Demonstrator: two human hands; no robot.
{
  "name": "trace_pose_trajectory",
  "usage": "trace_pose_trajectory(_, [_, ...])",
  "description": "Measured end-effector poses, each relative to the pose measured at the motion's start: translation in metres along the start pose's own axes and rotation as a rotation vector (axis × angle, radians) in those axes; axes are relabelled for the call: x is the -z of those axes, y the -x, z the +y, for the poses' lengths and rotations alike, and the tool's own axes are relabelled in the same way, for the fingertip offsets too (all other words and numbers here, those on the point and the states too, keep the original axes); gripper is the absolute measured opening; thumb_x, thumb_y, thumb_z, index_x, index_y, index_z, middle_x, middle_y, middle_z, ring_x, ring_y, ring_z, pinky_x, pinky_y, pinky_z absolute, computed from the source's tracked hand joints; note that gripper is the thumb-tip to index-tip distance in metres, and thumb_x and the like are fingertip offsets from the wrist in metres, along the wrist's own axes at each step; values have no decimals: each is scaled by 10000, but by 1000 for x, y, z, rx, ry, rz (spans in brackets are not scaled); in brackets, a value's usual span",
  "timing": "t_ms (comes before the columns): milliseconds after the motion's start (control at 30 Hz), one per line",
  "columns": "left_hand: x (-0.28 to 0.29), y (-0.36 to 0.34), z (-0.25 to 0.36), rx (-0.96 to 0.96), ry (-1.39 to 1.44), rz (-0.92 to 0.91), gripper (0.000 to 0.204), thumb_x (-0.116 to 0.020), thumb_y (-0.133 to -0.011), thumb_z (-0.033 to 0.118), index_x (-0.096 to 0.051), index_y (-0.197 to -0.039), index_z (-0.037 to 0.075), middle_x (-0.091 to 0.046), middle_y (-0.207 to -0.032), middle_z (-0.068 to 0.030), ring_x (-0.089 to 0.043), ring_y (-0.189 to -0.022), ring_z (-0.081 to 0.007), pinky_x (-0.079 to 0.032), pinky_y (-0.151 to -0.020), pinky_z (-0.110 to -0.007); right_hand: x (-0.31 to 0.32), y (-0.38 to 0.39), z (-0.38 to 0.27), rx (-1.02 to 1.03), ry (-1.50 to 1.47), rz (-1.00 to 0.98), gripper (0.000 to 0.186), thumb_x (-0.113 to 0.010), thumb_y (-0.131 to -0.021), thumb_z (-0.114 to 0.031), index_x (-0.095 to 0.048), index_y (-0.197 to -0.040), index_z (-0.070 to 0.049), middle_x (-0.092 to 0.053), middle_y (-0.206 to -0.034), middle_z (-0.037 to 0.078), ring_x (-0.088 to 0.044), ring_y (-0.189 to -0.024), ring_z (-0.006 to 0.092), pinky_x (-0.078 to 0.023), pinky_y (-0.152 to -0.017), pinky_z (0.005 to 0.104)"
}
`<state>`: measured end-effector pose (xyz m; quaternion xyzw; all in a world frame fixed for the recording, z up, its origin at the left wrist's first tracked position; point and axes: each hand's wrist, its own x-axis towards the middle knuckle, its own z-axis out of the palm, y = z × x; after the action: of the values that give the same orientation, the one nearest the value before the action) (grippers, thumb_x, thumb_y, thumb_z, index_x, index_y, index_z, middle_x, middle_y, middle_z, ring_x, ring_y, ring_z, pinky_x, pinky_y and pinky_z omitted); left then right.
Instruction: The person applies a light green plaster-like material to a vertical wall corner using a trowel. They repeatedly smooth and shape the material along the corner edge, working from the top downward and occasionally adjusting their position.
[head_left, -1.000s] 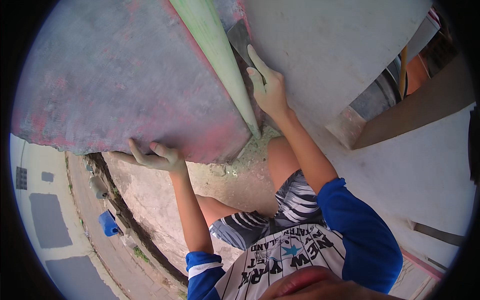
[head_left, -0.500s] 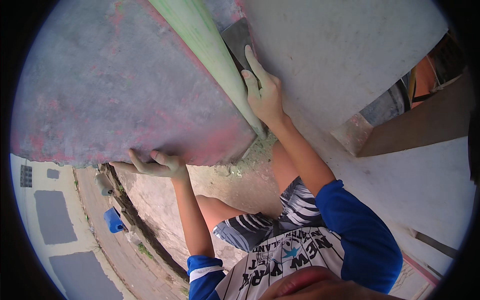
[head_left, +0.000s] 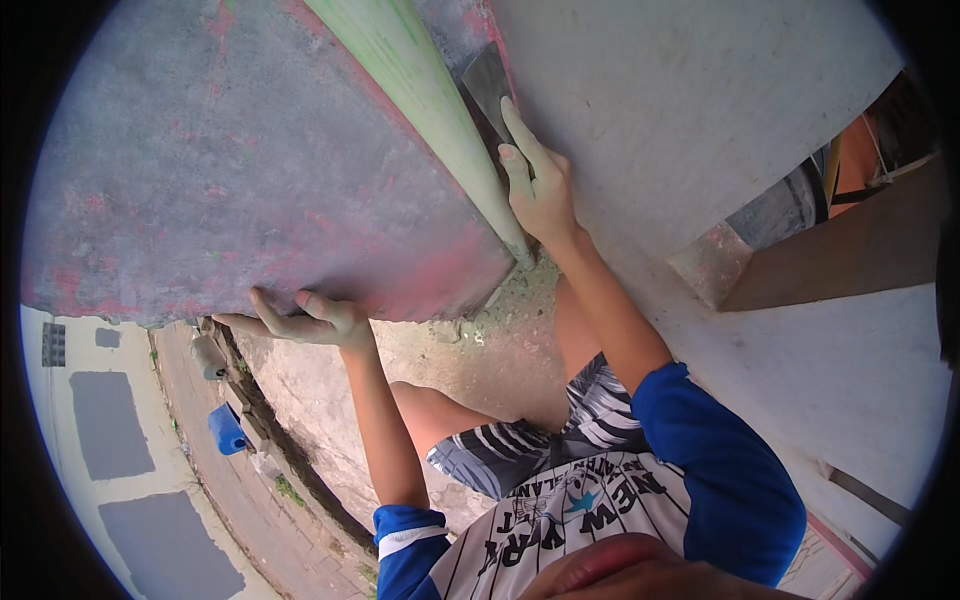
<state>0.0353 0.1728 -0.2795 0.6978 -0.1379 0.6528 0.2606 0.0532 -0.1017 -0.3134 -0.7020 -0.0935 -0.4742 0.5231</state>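
My right hand [head_left: 539,190] grips a dark flat scraper [head_left: 484,78], its blade in the narrow recess just right of a pale green pipe [head_left: 420,120]. The pipe runs down along the reddish edge of a mottled grey-and-pink wall [head_left: 200,170]. My left hand [head_left: 310,322] has its fingers spread against the ragged bottom edge of that wall, thumb nearer the pipe.
A plain pale wall [head_left: 680,90] fills the right, with an opening showing dark and orange things [head_left: 852,165]. Below are my bent bare legs and a rough concrete ledge [head_left: 310,400]. Further left lie a paved path [head_left: 210,440], a blue container [head_left: 226,428] and a patched wall [head_left: 110,390].
Over the last second the view has shifted slightly, and my right hand with the scraper has made small movements beside the pipe. My left hand stays at the wall's edge.
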Motion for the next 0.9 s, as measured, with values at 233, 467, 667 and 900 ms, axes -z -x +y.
trace_pose_trajectory(233, [3,0,0,23,-29,-15,664,-423,-1072,561,-396,-1533,84,-83,-1695,-256,-109,-1582,-448,-274,-1235,-660,-6,-8,-11,-40,-11,-43,528,-664,-976,-59,-573,-1493,-113,-553,-681,182,-473,-562,265,-474,-590,337])
trace_pose_trajectory(467, [7,-5,-1,32,17,-5,654,-425,-1075,531,-387,-1539,72,-80,-1696,-259,-122,-1581,-448,-277,-1231,-661,-17,-46,-23,68,-105,-14,533,-669,-982,-75,-568,-1502,-139,-537,-654,174,-454,-540,265,-463,-568,341])
trace_pose_trajectory(667, [7,-4,-4,-9,-42,-15,610,-419,-1083,478,-399,-1526,60,-86,-1696,-257,-140,-1576,-447,-301,-1230,-639,-1,-30,-10,48,-38,-53,535,-678,-980,-83,-575,-1499,-164,-520,-662,176,-436,-547,286,-455,-563,344])
trace_pose_trajectory(900, [6,-6,0,18,-3,1,614,-437,-1087,479,-398,-1518,43,-101,-1693,-266,-148,-1574,-441,-328,-1225,-619,-6,-26,-8,81,-33,-28,555,-691,-963,-56,-572,-1498,-137,-500,-654,157,-431,-545,278,-461,-566,349])
